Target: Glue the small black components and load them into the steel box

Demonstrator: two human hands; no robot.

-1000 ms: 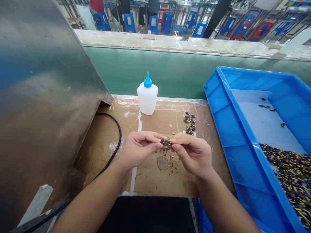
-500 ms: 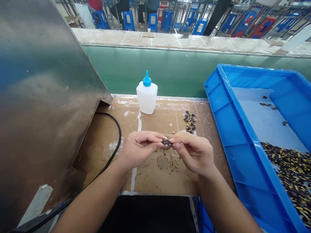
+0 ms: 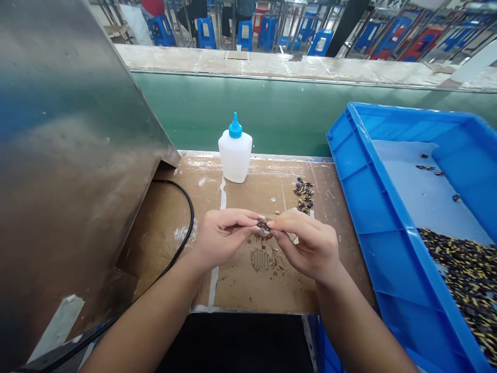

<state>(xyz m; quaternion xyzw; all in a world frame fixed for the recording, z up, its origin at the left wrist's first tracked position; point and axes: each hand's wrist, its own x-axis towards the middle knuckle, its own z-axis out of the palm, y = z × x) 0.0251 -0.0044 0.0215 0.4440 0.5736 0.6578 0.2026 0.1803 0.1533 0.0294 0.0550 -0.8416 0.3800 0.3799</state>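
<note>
My left hand (image 3: 223, 238) and my right hand (image 3: 308, 243) meet over the cardboard-covered bench (image 3: 248, 280). Both pinch a small dark part with yellow bits (image 3: 264, 225) between thumb and fingertips. The fingertips of the two hands touch at the part. A small pile of the same dark and yellow parts (image 3: 303, 195) lies on the cardboard just beyond my right hand. A white squeeze bottle with a blue nozzle cap (image 3: 235, 151) stands upright farther back.
A blue plastic crate (image 3: 361, 197) at the right holds many dark and yellow parts (image 3: 466, 274). A metal housing (image 3: 66, 155) fills the left, with a black cable (image 3: 186, 228) running from under it. Behind the bench runs a green conveyor belt (image 3: 279, 114).
My hands have closed in a little around the small part, so less of it shows. The view has shifted slightly.
</note>
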